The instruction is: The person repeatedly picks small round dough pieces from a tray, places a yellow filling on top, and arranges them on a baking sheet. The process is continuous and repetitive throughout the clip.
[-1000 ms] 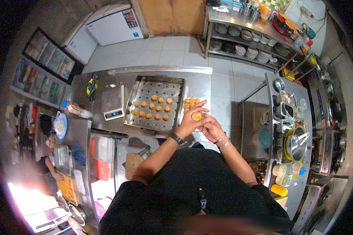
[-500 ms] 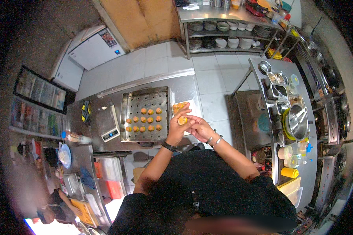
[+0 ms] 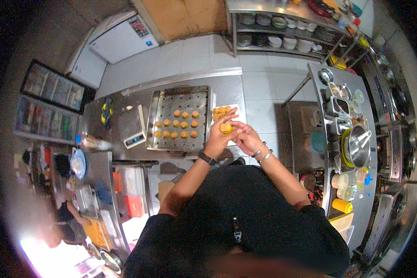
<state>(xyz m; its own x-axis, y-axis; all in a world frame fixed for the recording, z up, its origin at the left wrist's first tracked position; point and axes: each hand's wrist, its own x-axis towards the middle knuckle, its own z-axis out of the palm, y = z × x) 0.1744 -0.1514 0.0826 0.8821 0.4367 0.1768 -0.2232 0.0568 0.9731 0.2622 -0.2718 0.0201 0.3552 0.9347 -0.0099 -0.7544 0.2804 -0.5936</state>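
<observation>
The left hand (image 3: 217, 140) is cupping a ball (image 3: 225, 128) (round, no long axis) in half-curled fingers; the right hand (image 3: 249, 140) is bending in beside it, hold unclear; the tray (image 3: 163, 105) is lying leftward.

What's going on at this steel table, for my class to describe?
A person in black holds a small orange-yellow piece in the left hand, the right hand's fingers close beside it. Similar round pieces stand in rows in a perforated metal tray; more pieces lie bunched on a white surface just beyond the hands.
</observation>
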